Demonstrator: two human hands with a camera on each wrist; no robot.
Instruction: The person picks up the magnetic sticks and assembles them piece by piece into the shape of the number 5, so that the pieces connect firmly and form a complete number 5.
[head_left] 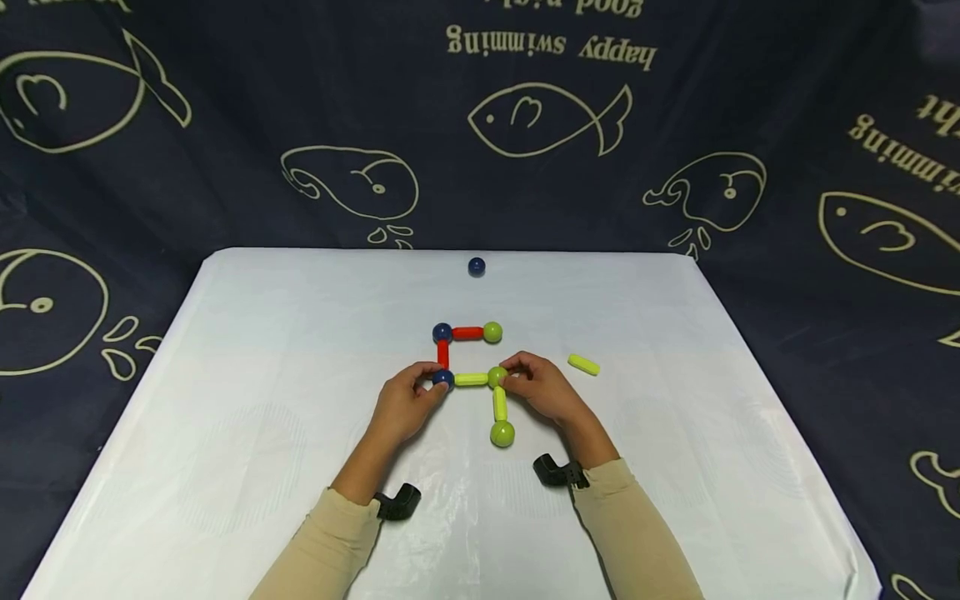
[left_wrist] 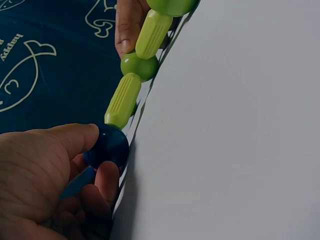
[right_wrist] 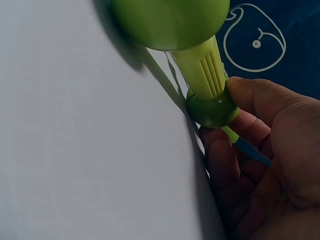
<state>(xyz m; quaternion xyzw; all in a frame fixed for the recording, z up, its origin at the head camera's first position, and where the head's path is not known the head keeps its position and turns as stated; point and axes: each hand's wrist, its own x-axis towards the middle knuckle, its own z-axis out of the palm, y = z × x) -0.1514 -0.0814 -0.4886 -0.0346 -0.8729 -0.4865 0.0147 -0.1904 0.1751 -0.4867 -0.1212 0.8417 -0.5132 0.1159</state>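
Balls and rods of a magnetic building toy form a bent chain on the table. My left hand (head_left: pixel 405 404) pinches the nearer blue ball (left_wrist: pixel 114 146) between thumb and fingers. A yellow-green rod (head_left: pixel 471 379) joins that ball to a green ball (right_wrist: pixel 212 109), which my right hand (head_left: pixel 546 388) holds by thumb and fingertips. From there, a second yellow-green rod (head_left: pixel 500 404) runs toward me to a larger-looking green ball (head_left: pixel 502 433). Behind the left hand's ball, a red rod (head_left: pixel 443 354) leads to another blue ball (head_left: pixel 442 332), then a red rod (head_left: pixel 468 333) and green ball (head_left: pixel 492 332).
A loose yellow-green rod (head_left: pixel 583 364) lies to the right of my right hand. One loose blue ball (head_left: pixel 476 267) sits near the far edge of the white-covered table (head_left: pixel 300 308). Dark cloth (head_left: pixel 420 67) with fish drawings hangs behind it.
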